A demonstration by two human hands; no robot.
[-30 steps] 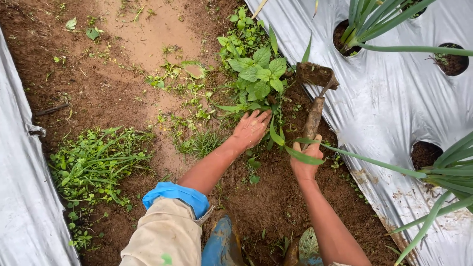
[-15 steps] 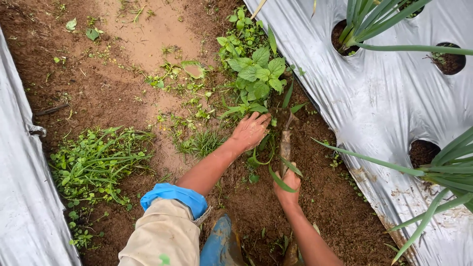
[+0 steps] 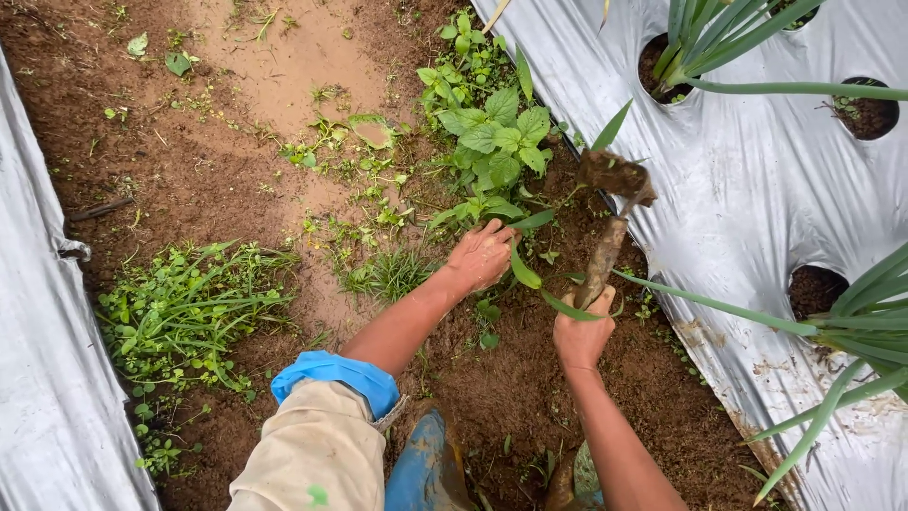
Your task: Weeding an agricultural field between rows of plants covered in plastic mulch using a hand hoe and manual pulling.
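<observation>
The leafy weed (image 3: 497, 142) is standing at the edge of the soil path, just beside the silver plastic mulch (image 3: 757, 189); it is still rooted, as far as the picture is showing, with its lower leaves bending down toward the ground; the left hand (image 3: 480, 255) is closing around its base, fingers curled into the stems and long blades, so it is grasping the plant low down; the right hand (image 3: 582, 331) is clenching the wooden handle of a small hoe (image 3: 605, 251), which is raised and tilted, its muddy blade hanging above the soil close to the weed's right side, not touching the ground. To my judgement the weeding is partly done: a pile of pulled weeds (image 3: 184, 308) is lying on the left of the path, and the brown soil (image 3: 530, 397) near the boots is looking mostly bare; still, this big weed and the small green shoots (image 3: 378, 270) scattered beside it are remaining in the earth. The onion plants (image 3: 719, 38) are growing from holes in the mulch, well apart from both hands.
</observation>
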